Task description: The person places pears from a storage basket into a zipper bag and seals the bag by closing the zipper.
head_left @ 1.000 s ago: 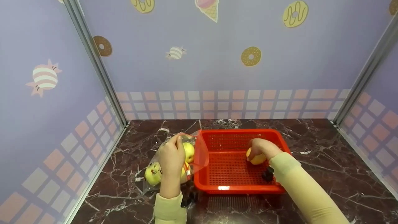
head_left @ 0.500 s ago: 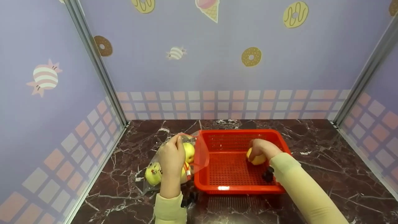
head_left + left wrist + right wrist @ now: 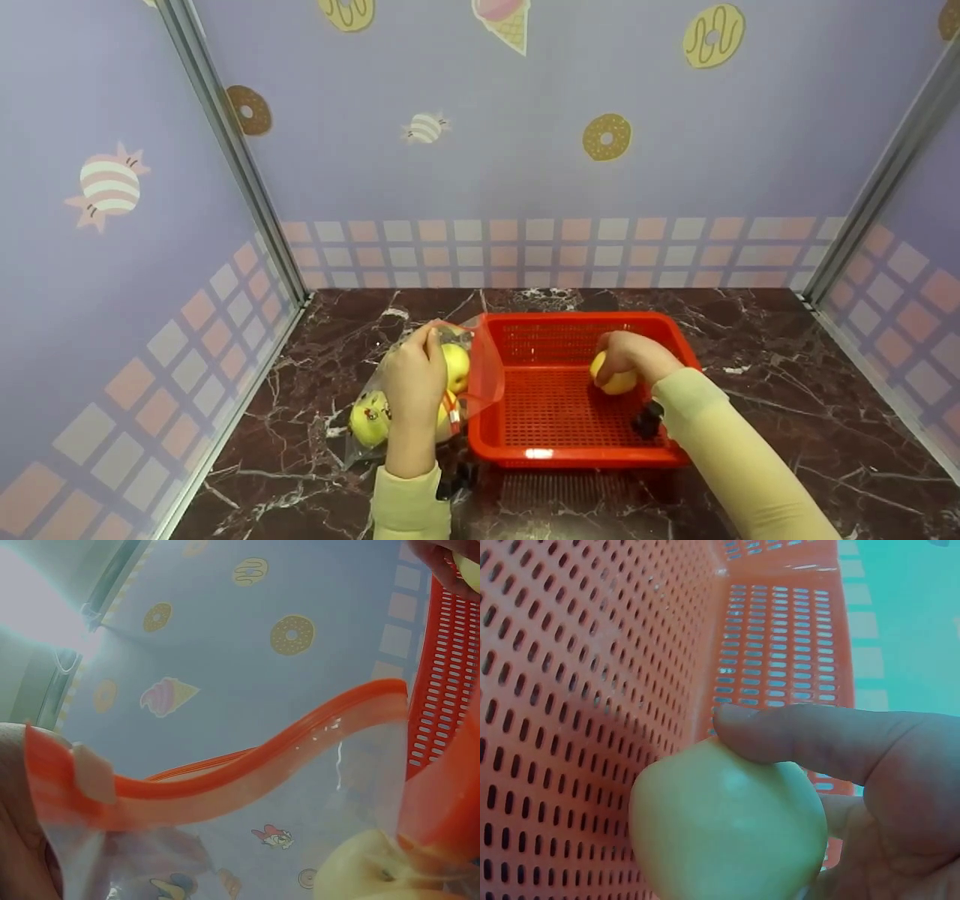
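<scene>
My right hand [image 3: 634, 356] is inside the red basket [image 3: 555, 454], gripping a yellow apple [image 3: 616, 381] low over the slotted floor. In the right wrist view the thumb lies on top of that apple [image 3: 727, 829] and the other fingers are mostly hidden behind it. At the basket's left side, my left hand [image 3: 415, 379] pinches the orange zip edge [image 3: 187, 784] of a clear zip bag [image 3: 484, 367]. The bag's mouth gapes toward the basket, its edge overlapping the rim in the head view. Inside the bag are several yellow apples [image 3: 369, 420], partly hidden by the left hand.
Dark marbled tabletop [image 3: 300, 480] surrounds the basket and bag. A patterned back wall [image 3: 525, 172] and side walls with metal corner posts [image 3: 247, 157] enclose it. Black wrist camera pieces [image 3: 646, 421] show beside the right wrist and below the left.
The apple in my right hand has risen slightly and shifted a little to the left within the basket. My left hand and the bag stay where they were.
</scene>
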A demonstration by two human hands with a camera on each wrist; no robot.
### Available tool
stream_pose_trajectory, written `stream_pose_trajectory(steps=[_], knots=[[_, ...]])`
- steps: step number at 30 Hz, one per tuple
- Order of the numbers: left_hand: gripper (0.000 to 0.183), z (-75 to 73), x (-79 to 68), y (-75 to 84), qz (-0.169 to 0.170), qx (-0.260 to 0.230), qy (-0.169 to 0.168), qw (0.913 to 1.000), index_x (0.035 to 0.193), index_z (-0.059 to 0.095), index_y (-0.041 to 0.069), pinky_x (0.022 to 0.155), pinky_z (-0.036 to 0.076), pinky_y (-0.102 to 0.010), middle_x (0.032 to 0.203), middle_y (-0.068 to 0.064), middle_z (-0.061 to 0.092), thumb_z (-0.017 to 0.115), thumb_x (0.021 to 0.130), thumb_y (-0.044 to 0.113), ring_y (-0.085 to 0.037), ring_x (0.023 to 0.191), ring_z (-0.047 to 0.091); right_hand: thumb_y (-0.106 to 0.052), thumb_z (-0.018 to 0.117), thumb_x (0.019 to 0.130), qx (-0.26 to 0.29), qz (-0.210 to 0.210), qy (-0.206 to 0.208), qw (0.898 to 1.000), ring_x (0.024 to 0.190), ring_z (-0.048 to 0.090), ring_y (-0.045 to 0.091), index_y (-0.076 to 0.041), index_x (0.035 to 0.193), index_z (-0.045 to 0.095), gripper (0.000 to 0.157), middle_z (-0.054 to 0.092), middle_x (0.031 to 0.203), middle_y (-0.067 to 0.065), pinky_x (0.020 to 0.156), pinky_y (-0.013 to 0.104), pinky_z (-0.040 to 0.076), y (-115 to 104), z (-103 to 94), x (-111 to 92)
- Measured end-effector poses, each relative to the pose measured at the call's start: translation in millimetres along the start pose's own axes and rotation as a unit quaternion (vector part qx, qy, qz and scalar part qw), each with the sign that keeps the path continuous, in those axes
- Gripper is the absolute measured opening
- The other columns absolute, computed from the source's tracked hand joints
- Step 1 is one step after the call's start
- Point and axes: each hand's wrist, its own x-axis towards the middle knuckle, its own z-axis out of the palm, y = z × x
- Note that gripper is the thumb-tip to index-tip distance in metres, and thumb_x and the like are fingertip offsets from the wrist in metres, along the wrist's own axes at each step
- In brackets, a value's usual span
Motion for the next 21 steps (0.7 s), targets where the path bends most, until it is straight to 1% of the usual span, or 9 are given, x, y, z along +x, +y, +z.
stream_pose_trajectory(steps=[3, 6, 10, 15, 21], knots=[[0.025, -0.1, 0.0, -0.1, 0.001, 0.003, 0.000, 1.0000, 0.114, 0.079, 0.008, 0.078, 0.055, -0.057, 0.101, -0.018, 0.079, 0.060, 0.101, 0.020, -0.046, 0.087, 0.073, -0.017, 0.085, 0.074, 0.011, -0.001, -0.001, 1.000, 0.096, 0.060, 0.026, -0.005, 0.131, 0.061, 0.063, 0.065, 0.119, 0.018, 0.080, 0.036, 0.053, -4, -0.7, -2], [0.026, -0.4, -0.3, 0.1, -0.001, 0.003, -0.002, 1.0000, 0.115, 0.079, 0.009, 0.080, 0.055, -0.056, 0.102, -0.017, 0.079, 0.060, 0.101, 0.020, -0.046, 0.088, 0.073, -0.016, 0.085, 0.074, 0.036, -0.001, 0.001, 0.999, 0.095, 0.060, 0.026, -0.005, 0.135, 0.059, 0.067, 0.063, 0.122, 0.020, 0.076, 0.034, 0.054, -9, -0.9, -4], [0.026, -0.4, -0.5, 0.4, 0.000, 0.000, -0.001, 1.0000, 0.114, 0.079, 0.009, 0.081, 0.055, -0.056, 0.102, -0.017, 0.079, 0.060, 0.101, 0.020, -0.045, 0.088, 0.074, -0.013, 0.085, 0.074, 0.071, -0.010, 0.007, 0.997, 0.092, 0.061, 0.025, -0.006, 0.132, 0.059, 0.064, 0.061, 0.121, 0.020, 0.071, 0.032, 0.054, -13, 0.0, -6], [0.026, -0.7, -0.2, 0.6, 0.008, -0.010, 0.000, 0.9999, 0.113, 0.079, 0.006, 0.078, 0.056, -0.057, 0.101, -0.019, 0.079, 0.060, 0.101, 0.019, -0.045, 0.086, 0.074, -0.014, 0.084, 0.074, 0.085, -0.023, 0.021, 0.996, 0.089, 0.061, 0.023, -0.008, 0.127, 0.062, 0.058, 0.061, 0.117, 0.018, 0.067, 0.030, 0.054, -17, 0.2, -7], [0.026, -1.1, -0.8, 0.5, 0.003, -0.014, -0.007, 0.9999, 0.114, 0.079, 0.006, 0.078, 0.057, -0.058, 0.101, -0.020, 0.079, 0.060, 0.101, 0.019, -0.045, 0.086, 0.074, -0.016, 0.085, 0.075, 0.091, -0.048, 0.039, 0.994, 0.086, 0.062, 0.022, -0.009, 0.127, 0.062, 0.057, 0.063, 0.118, 0.019, 0.064, 0.029, 0.054, -21, 0.8, -10]])
